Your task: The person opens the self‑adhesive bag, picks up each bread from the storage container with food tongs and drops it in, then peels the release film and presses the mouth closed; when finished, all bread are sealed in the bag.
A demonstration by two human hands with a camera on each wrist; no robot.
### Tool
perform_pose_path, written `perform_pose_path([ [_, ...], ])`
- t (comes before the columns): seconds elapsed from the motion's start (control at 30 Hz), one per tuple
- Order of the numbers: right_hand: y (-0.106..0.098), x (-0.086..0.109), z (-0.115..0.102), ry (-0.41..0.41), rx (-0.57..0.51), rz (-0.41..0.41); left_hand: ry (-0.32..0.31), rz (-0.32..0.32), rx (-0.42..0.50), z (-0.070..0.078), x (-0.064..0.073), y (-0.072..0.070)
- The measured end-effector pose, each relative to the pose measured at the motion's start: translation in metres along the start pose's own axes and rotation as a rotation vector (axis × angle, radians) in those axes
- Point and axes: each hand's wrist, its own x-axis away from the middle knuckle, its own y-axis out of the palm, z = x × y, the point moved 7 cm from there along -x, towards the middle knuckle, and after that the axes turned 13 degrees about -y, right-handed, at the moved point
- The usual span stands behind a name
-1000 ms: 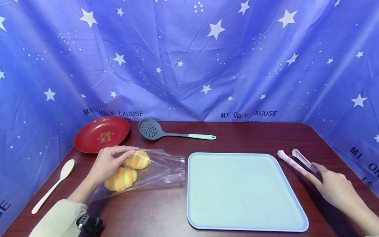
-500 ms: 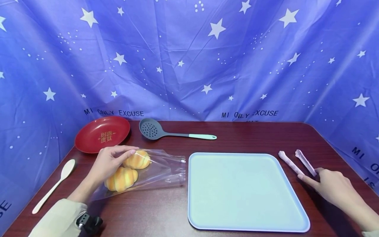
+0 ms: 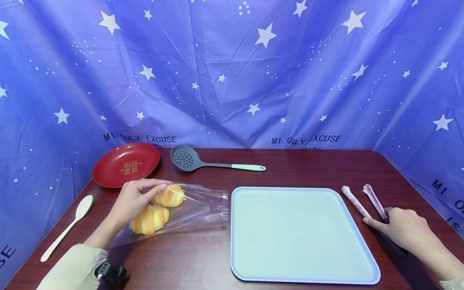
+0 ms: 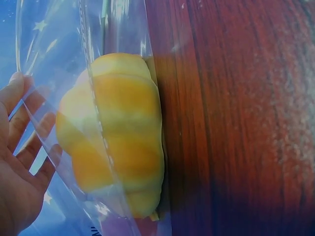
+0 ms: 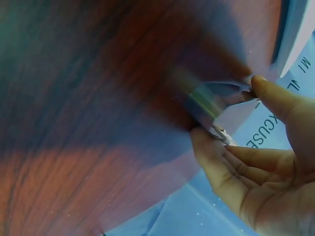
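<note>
On the left, my left hand (image 3: pixel 135 201) pinches the edge of a clear plastic bag (image 3: pixel 203 213) between thumb and fingers. Two striped bread rolls (image 3: pixel 149 219) lie inside it, one behind the other, and the hand partly covers the rear one. A roll (image 4: pixel 118 132) fills the middle of the left wrist view behind the film. At the right, my right hand (image 3: pixel 404 227) holds a pair of tongs (image 3: pixel 357 203) between thumb and fingers. Their pale tips point away from me, spread apart, with nothing between them. The bag's mouth faces a light blue tray (image 3: pixel 304 233).
A red oval plate (image 3: pixel 112 165) sits at the back left, beside a grey slotted skimmer (image 3: pixel 185 158) with a mint handle. A white spoon (image 3: pixel 69 227) lies near the left edge. Behind the table (image 3: pixel 319 167) hangs a blue star-patterned cloth (image 3: pixel 224 100).
The tongs' tips have spread slightly wider and shifted a little right. My right hand has moved along them, and their dark rear end now shows below it. The left hand and bag stay put.
</note>
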Motion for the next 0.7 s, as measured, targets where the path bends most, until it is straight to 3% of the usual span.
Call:
perform_pose_path([
  [0.2, 0.0, -0.003, 0.004, 0.005, 0.004, -0.022, 0.007, 0.0, -0.001, 0.001, 0.0, 0.001],
  [0.33, -0.011, -0.007, -0.001, -0.018, 0.074, 0.035, 0.004, -0.003, -0.004, 0.0, 0.0, 0.001],
  [0.5, -0.035, -0.013, -0.029, -0.099, 0.12, 0.186, 0.003, -0.006, -0.001, 0.0, 0.0, 0.0],
  [0.7, -0.054, -0.024, -0.077, -0.166, 0.073, 0.267, -0.003, -0.016, -0.003, -0.001, -0.001, 0.001],
])
